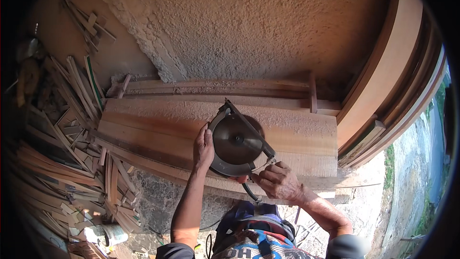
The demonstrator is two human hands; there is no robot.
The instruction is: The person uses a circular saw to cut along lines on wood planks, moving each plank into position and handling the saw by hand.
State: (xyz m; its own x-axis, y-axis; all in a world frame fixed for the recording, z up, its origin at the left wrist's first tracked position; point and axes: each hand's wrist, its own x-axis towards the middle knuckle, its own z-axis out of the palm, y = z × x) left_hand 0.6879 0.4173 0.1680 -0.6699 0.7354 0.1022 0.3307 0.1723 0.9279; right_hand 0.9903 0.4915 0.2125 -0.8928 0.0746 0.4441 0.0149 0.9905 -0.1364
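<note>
A black circular saw is held on its side above long wooden planks, its round blade and guard facing up. My left hand grips the left rim of the saw's housing. My right hand is closed on a small metal part at the saw's lower right end, beside the end of the base plate; exactly what is pinched is too small to tell. A bit of red and a black cable show below the saw, partly hidden.
Heaped offcuts and strips fill the left side, with a white bucket among them. Curved wide boards stand at the right. Behind the planks are more timber and a rough sawdust-coloured surface. Sunlit paving lies at the far right.
</note>
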